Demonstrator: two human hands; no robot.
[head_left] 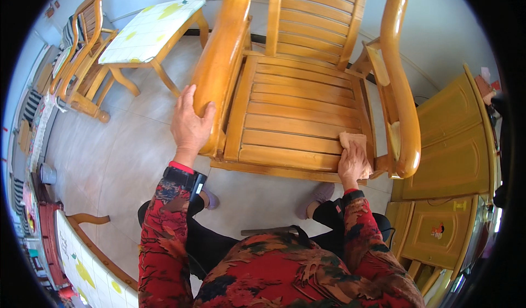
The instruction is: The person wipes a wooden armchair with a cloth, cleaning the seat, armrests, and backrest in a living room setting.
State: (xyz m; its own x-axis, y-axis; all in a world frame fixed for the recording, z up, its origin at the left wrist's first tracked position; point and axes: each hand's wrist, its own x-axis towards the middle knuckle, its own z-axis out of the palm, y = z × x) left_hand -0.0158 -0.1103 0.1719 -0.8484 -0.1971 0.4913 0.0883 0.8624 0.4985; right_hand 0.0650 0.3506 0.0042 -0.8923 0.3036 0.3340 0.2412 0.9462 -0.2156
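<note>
A varnished wooden armchair with a slatted seat (302,104) stands before me. My left hand (192,121) rests on the front end of its left armrest (222,57), thumb on top and fingers along the outer side. My right hand (353,162) presses a folded pinkish-orange cloth (354,139) onto the front right corner of the seat. Some of the cloth shows beyond the fingers and beside the palm. The chair's right armrest (398,74) curves past, to the right of my right hand.
A small table with a lemon-print cover (154,31) stands at the back left, beside another wooden chair (84,57). A second covered table (88,271) is at the lower left. Wooden cabinets (448,160) line the right side. A grey bucket (48,173) stands at the far left.
</note>
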